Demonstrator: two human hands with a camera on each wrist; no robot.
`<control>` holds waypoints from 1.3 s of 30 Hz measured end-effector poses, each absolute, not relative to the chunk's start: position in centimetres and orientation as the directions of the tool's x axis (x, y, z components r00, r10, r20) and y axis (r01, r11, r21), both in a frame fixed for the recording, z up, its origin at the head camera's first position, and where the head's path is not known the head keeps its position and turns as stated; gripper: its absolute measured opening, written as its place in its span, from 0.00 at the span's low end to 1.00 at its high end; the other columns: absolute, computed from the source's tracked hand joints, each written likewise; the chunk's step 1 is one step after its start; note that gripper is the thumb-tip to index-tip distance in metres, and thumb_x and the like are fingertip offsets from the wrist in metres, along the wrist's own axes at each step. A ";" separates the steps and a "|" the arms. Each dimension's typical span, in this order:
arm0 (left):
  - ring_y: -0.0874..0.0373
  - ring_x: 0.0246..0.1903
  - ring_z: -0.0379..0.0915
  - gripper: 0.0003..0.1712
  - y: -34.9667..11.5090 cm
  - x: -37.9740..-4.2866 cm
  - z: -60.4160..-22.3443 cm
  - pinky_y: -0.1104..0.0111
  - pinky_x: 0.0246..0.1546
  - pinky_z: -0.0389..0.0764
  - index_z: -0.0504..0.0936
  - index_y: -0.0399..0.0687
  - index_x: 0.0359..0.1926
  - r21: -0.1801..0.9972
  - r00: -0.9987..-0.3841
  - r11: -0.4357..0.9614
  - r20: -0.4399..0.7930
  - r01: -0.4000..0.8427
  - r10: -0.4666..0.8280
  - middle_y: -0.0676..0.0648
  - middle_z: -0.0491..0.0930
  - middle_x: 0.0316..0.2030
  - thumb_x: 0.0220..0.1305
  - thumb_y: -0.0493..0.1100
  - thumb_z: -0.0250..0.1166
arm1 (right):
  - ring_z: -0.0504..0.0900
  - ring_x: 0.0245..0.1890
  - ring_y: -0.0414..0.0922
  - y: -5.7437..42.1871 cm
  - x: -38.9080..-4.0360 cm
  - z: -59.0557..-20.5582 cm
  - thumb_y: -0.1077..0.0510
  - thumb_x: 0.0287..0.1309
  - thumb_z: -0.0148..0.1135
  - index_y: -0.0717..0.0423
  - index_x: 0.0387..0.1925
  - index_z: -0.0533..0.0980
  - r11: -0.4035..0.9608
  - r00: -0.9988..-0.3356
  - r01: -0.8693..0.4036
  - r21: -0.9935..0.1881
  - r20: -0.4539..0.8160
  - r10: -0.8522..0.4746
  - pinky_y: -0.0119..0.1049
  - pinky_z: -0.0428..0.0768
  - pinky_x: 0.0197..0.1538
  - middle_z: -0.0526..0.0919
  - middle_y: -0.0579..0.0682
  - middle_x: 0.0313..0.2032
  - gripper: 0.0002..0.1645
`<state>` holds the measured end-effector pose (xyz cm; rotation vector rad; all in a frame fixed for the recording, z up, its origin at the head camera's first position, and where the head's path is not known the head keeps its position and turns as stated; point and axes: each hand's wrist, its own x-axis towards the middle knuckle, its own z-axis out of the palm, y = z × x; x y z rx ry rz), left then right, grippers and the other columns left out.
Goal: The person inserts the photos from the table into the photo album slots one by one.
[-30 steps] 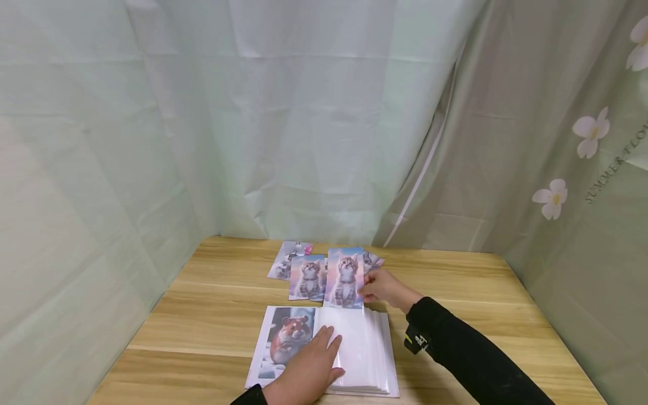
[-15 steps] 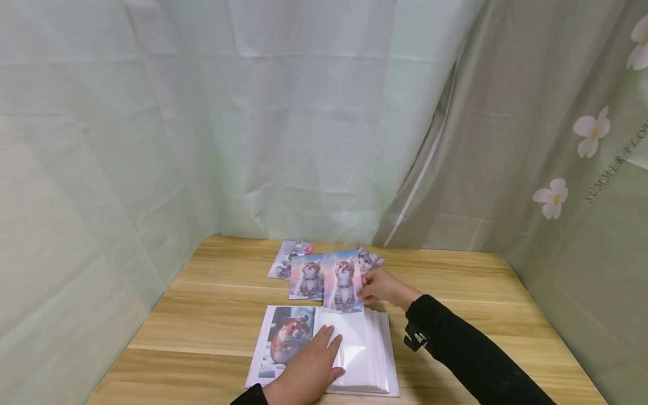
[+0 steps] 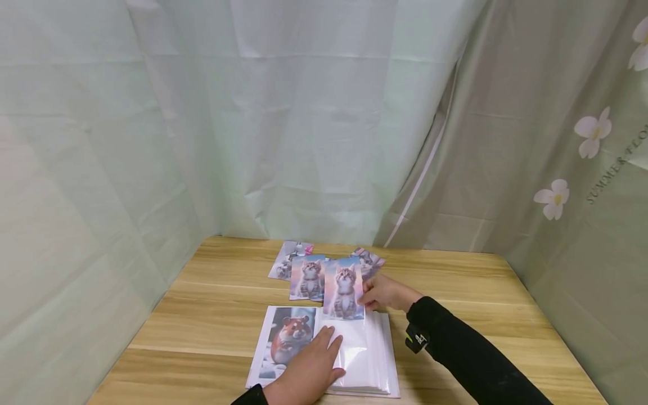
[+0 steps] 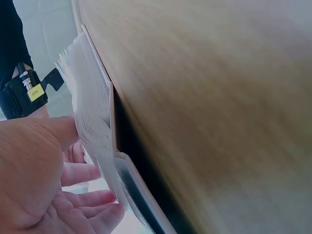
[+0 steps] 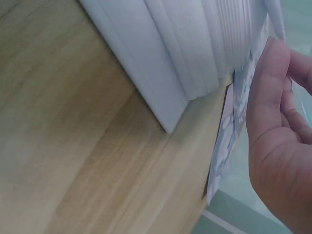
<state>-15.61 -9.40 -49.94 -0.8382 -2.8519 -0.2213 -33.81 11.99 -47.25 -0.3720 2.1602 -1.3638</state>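
Note:
A photo album (image 3: 351,365) lies spread on the table, a hamster picture (image 3: 292,336) in its left page and a blank white pocket on the right. My left hand (image 3: 307,363) rests across the middle with straight, spread fingers; in the left wrist view its fingertips touch the stacked pages (image 4: 87,92). Between thumb and fingers, my right hand (image 3: 387,292) pinches the right edge of a kitten photo (image 3: 345,288). That photo's lower strip overlaps the top of the right page. In the right wrist view, my right hand (image 5: 273,107) is beside the page edges (image 5: 195,44).
Behind the album lie loose photos: another kitten photo (image 3: 307,277), a grey one with a pink spot (image 3: 284,261), and a tilted cat photo (image 3: 370,262) at right. The wooden table (image 3: 202,315) meets pale curtains (image 3: 314,140) at the back and sides.
My right hand has drawn the kitten photo down toward me, so more of it overlaps the top of the right page. The left hand has stayed in place.

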 end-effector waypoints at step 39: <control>0.40 0.66 0.67 0.35 -9.2 -15.7 -49.7 0.60 0.59 0.77 0.76 0.37 0.64 0.121 -0.851 0.844 0.128 0.523 0.509 0.34 0.71 0.65 0.67 0.58 0.64 | 0.82 0.36 0.46 10.1 -37.3 -49.6 0.69 0.63 0.62 0.75 0.46 0.76 0.196 -0.954 0.235 -0.952 -0.265 -0.139 0.42 0.84 0.50 0.80 0.58 0.39 0.12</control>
